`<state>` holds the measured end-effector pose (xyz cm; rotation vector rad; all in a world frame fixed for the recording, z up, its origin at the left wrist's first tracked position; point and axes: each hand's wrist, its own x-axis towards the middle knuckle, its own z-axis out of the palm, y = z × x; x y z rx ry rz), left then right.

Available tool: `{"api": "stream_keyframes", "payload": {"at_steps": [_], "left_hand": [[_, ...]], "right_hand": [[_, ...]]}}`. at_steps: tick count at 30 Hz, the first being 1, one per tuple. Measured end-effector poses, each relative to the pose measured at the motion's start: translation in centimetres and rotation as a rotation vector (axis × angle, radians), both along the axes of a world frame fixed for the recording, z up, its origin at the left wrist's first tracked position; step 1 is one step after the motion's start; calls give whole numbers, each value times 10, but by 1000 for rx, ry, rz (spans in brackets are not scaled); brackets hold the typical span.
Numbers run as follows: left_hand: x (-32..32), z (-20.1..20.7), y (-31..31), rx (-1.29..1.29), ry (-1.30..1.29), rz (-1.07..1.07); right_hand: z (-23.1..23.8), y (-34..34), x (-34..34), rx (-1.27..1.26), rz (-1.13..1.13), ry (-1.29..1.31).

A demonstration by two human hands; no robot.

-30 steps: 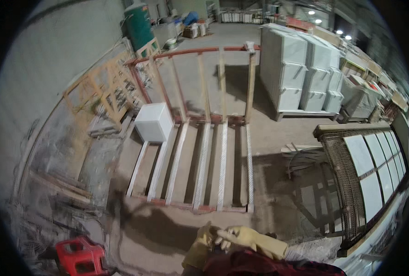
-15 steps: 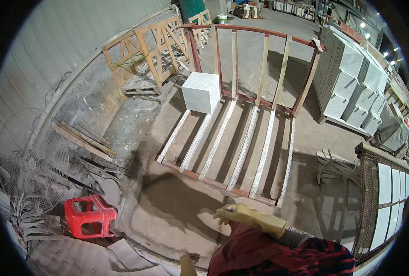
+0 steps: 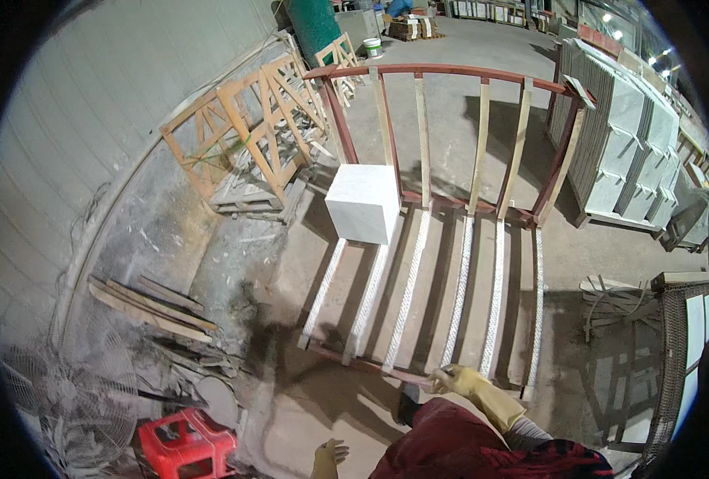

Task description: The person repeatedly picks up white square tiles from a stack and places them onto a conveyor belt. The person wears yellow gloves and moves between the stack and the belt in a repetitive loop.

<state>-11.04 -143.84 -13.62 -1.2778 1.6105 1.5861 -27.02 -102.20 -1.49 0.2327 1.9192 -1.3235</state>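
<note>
Both of my hands wear yellow rubber gloves and hold nothing that shows. My right hand [image 3: 472,386], fingers loosely bent and apart, hangs in front of my body. In the picture it overlaps the near edge of a metal rack [image 3: 406,373]; contact cannot be made out. Low in the view, my left hand [image 3: 329,457] has its fingers stretched out above the floor. The rack has a dark red frame, pale padded slats across its base, and upright bars at the far side. A white stone block or tight stack of tiles [image 3: 361,204] rests on its far left corner.
Wooden A-frames [image 3: 246,128] stand at the far left. Nearer lie loose planks [image 3: 151,307], a red plastic stool [image 3: 185,445] and a wire-caged fan [image 3: 75,399]. Stacked pale slabs [image 3: 610,136] rise at the right. Another rack with white tiles [image 3: 693,327] stands at the right edge.
The view has shifted, and the rack and white block now appear lower and farther right. My right hand has come to overlap the rack's near edge. More of my left hand shows.
</note>
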Motion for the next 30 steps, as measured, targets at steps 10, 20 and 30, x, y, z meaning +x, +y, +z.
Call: {"api": "stream_keyframes", "payload": {"at_steps": [10, 20, 30], "left_hand": [[-177, 19, -54, -118, 43, -120], [-383, -22, -84, -105, 45, -174], [-791, -102, -29, 110, 187, -284]], "right_hand": [[25, -25, -101, 119, -66, 81], [-64, -8, -121, 174, -402, -123], [-154, -43, -209, 493, -702, -245]]}}
